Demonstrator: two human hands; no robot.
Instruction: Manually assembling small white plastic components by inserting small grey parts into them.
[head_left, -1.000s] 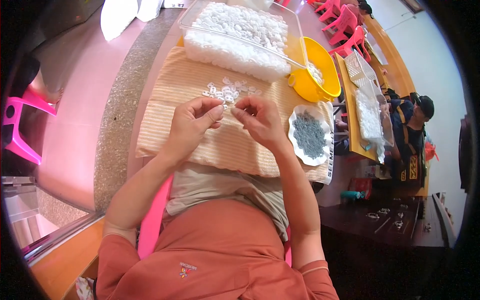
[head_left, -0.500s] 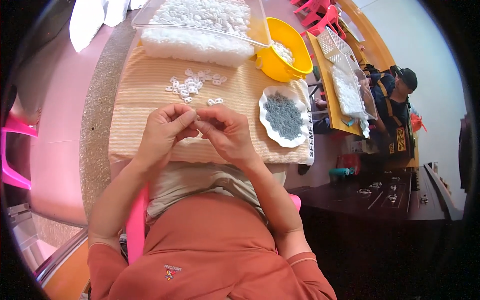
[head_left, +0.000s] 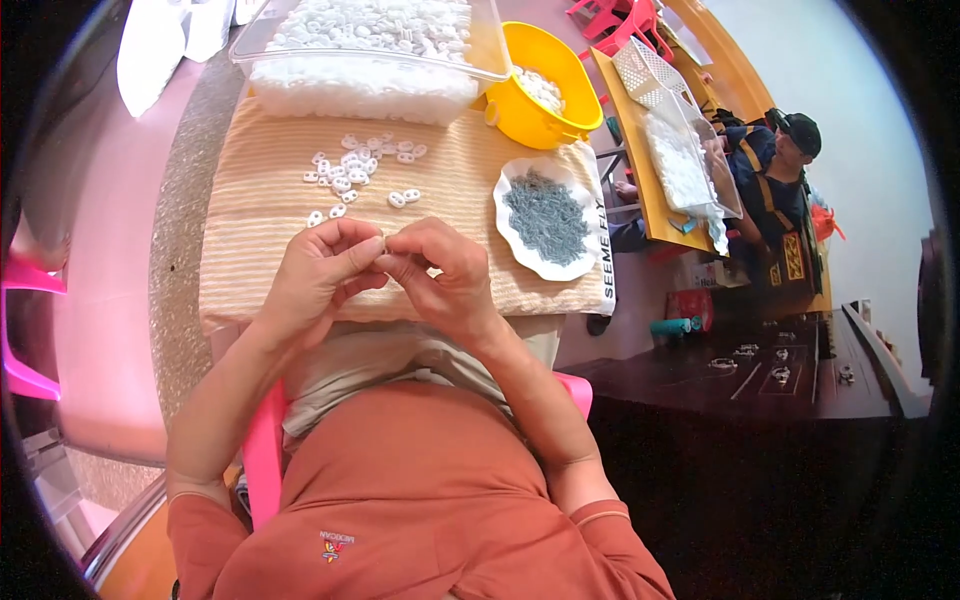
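My left hand [head_left: 325, 268] and my right hand [head_left: 445, 272] meet above the near part of the cloth, thumbs and forefingers pinched tip to tip. Whatever sits between them is too small and too covered to make out; only a pale speck shows. Just beyond lie a loose group of small white two-holed plastic pieces [head_left: 350, 165], a white piece [head_left: 404, 198] set apart, and another [head_left: 326, 215] close to my left fingers. Right of my hands stands a white scalloped plate [head_left: 507, 232] heaped with small dark grey pieces [head_left: 547, 218].
A clear plastic bin [head_left: 490, 40] full of white pieces stands at the far side of the striped cloth [head_left: 250, 230]. Beside it is a yellow basin [head_left: 585, 95] with more white pieces. At right, a co-worker [head_left: 770, 170] sits by a wooden table [head_left: 640, 150] bearing another bin.
The view has shifted, so the table things appear further left. My hands keep their pinch, now slightly further right over the cloth, and a white piece near my left fingers has come into view.
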